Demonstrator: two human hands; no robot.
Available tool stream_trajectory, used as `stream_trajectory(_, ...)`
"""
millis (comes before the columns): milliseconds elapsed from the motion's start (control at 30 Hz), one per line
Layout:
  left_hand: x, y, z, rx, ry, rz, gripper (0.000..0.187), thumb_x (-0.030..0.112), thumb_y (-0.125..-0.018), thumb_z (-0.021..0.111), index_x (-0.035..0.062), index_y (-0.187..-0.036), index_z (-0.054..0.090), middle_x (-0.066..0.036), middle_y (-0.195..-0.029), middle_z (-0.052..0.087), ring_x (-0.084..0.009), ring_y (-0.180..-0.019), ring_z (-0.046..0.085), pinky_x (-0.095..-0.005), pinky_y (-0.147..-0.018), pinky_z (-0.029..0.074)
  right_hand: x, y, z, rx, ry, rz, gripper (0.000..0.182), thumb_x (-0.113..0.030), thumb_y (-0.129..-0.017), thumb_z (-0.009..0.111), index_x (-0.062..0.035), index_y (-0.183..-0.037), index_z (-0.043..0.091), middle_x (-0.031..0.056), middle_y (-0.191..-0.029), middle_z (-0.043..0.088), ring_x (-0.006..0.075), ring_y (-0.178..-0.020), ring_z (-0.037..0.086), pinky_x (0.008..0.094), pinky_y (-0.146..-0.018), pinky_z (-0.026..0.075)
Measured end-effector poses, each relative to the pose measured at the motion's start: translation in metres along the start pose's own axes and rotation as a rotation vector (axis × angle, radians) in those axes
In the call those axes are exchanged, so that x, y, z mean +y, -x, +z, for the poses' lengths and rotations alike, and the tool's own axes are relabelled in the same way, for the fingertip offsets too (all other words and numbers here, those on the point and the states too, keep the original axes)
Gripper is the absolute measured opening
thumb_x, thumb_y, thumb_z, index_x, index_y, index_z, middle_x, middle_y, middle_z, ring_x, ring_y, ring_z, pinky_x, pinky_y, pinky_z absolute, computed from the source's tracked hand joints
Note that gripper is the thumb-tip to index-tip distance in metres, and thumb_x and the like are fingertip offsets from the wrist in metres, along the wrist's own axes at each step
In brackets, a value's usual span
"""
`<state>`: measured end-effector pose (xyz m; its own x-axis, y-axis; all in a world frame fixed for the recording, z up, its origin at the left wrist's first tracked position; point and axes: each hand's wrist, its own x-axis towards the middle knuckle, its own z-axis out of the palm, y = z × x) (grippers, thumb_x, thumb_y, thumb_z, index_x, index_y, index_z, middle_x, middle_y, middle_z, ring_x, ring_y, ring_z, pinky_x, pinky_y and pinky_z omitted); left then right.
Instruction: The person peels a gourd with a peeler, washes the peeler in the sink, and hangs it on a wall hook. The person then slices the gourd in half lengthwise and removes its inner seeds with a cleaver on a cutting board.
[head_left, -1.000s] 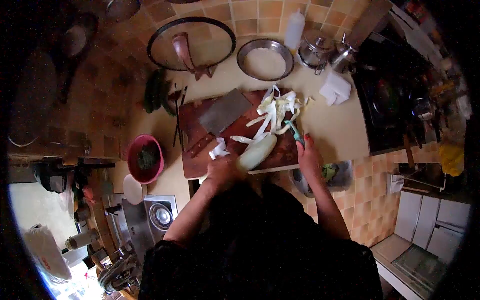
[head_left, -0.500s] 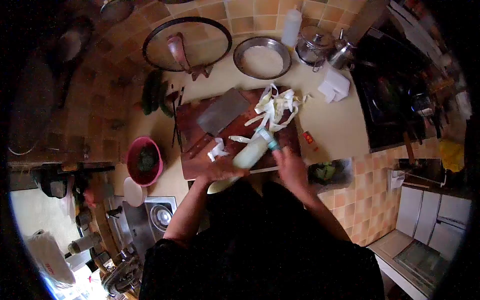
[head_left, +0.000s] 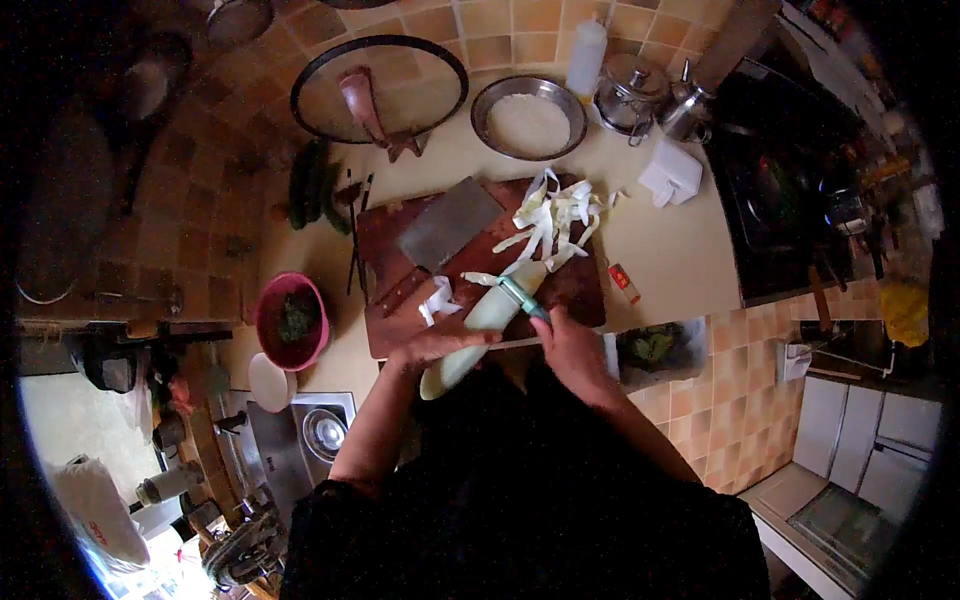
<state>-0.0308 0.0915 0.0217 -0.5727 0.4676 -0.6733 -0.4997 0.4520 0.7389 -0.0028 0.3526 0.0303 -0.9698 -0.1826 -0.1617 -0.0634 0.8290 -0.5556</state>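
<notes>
A long pale green vegetable [head_left: 492, 312] lies slantwise over the near edge of the wooden cutting board [head_left: 385, 240], its lower end sticking out past the board. My left hand [head_left: 437, 347] is closed around its lower part. In my right hand [head_left: 570, 345] is a teal peeler [head_left: 522, 298], its head against the vegetable's upper side. Pale peelings [head_left: 555, 218] are heaped at the board's far right, and a curled white strip [head_left: 437, 300] sits left of the vegetable. A cleaver [head_left: 450, 222] rests flat on the board.
Behind the board stands a metal bowl of white powder or grain [head_left: 530, 125]. A pink bowl of greens [head_left: 292, 320] and chopsticks [head_left: 358, 235] are to the left, near cucumbers [head_left: 315, 185]. At right are a small red packet [head_left: 624, 283] and the stove [head_left: 785, 190].
The peeler and my right hand have shifted slightly left and toward me along the vegetable. The peeler's head now shows clearly over it. My left hand keeps its grip.
</notes>
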Motion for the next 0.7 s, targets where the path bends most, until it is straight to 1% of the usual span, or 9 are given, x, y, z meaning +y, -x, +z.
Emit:
stream_trajectory(67, 0.020, 0.015, 0.005, -0.041, 0.172, -0.133, 0.077, 0.051, -0.083, 0.076, 0.0043, -0.139, 0.049, -0.013, -0.109, 0.065, -0.0193, -0.075, 0.067, -0.0334, -0.067, 0.056, 0.007, -0.005, 0.016, 0.099, 0.001, 0.003, 0.039, -0.043, -0.102, 0.051, -0.0043, -0.101, 0.055, 0.0248, -0.074, 0.065, 0.0472, -0.069, 0.064, 0.0570, -0.059, 0.048)
stream_trajectory(133, 0.011, 0.013, 0.008, -0.030, 0.350, -0.108, 0.071, 0.046, -0.086, 0.076, 0.0063, -0.138, 0.048, -0.010, -0.102, 0.064, -0.0156, -0.065, 0.066, -0.0295, -0.059, 0.056, 0.043, -0.034, 0.024, 0.183, 0.086, 0.073, 0.039, -0.042, -0.102, 0.051, -0.0031, -0.102, 0.057, 0.0246, -0.072, 0.066, 0.0457, -0.064, 0.065, 0.0560, -0.057, 0.050)
stream_trajectory(200, 0.012, 0.016, 0.010, 0.001, 0.428, -0.092, 0.074, 0.050, -0.085, 0.076, 0.0067, -0.138, 0.047, -0.011, -0.102, 0.064, -0.0187, -0.069, 0.068, -0.0305, -0.062, 0.057, 0.060, -0.052, 0.005, 0.102, 0.160, 0.294, 0.042, -0.044, -0.102, 0.050, -0.0036, -0.096, 0.059, 0.0231, -0.074, 0.067, 0.0449, -0.068, 0.066, 0.0556, -0.059, 0.049)
stream_trajectory(267, 0.015, 0.020, 0.012, 0.017, 0.502, -0.086, 0.077, 0.052, -0.085, 0.075, 0.0072, -0.139, 0.044, -0.012, -0.104, 0.063, -0.0210, -0.072, 0.069, -0.0316, -0.064, 0.059, 0.061, -0.046, -0.001, 0.339, 0.126, 0.018, 0.040, -0.044, -0.102, 0.051, -0.0044, -0.098, 0.059, 0.0217, -0.072, 0.066, 0.0461, -0.068, 0.065, 0.0558, -0.060, 0.049)
stream_trajectory(367, 0.018, 0.022, 0.013, 0.005, 0.554, -0.109, 0.082, 0.054, -0.085, 0.075, 0.0079, -0.142, 0.040, -0.013, -0.108, 0.062, -0.0236, -0.075, 0.070, -0.0335, -0.066, 0.060, 0.009, -0.020, -0.006, 0.097, -0.044, 0.029, 0.038, -0.042, -0.102, 0.052, -0.0042, -0.099, 0.055, 0.0232, -0.075, 0.065, 0.0455, -0.070, 0.064, 0.0561, -0.060, 0.049)
stream_trajectory(400, 0.018, 0.022, 0.013, 0.009, 0.551, -0.130, 0.083, 0.055, -0.085, 0.075, 0.0081, -0.143, 0.039, -0.013, -0.109, 0.061, -0.0245, -0.076, 0.070, -0.0343, -0.067, 0.060, 0.001, -0.015, 0.005, 0.314, -0.055, -0.241, 0.037, -0.040, -0.101, 0.054, -0.0044, -0.095, 0.053, 0.0221, -0.071, 0.064, 0.0446, -0.064, 0.063, 0.0542, -0.055, 0.048)
stream_trajectory(467, 0.013, 0.023, 0.012, -0.009, 0.584, -0.170, 0.084, 0.055, -0.085, 0.075, 0.0084, -0.144, 0.038, -0.014, -0.111, 0.061, -0.0262, -0.079, 0.070, -0.0365, -0.068, 0.061, -0.008, -0.006, 0.015, 0.186, 0.006, -0.170, 0.037, -0.041, -0.101, 0.054, -0.0050, -0.093, 0.053, 0.0211, -0.068, 0.064, 0.0440, -0.062, 0.063, 0.0537, -0.053, 0.048)
stream_trajectory(567, 0.005, 0.017, 0.011, -0.061, 0.696, -0.179, 0.082, 0.054, -0.085, 0.075, 0.0085, -0.144, 0.039, -0.015, -0.112, 0.060, -0.0279, -0.085, 0.069, -0.0414, -0.071, 0.061, 0.027, -0.037, 0.016, 0.116, 0.037, 0.088, 0.037, -0.040, -0.103, 0.051, -0.0038, -0.096, 0.055, 0.0225, -0.075, 0.065, 0.0468, -0.073, 0.065, 0.0563, -0.060, 0.050)
stream_trajectory(700, 0.006, 0.022, 0.012, -0.044, 0.827, -0.134, 0.079, 0.054, -0.086, 0.074, 0.0078, -0.142, 0.042, -0.014, -0.112, 0.059, -0.0280, -0.092, 0.066, -0.0487, -0.073, 0.061, 0.055, -0.046, 0.006, 0.267, 0.129, 0.140, 0.040, -0.044, -0.102, 0.050, -0.0045, -0.096, 0.055, 0.0205, -0.073, 0.066, 0.0435, -0.067, 0.066, 0.0533, -0.057, 0.051)
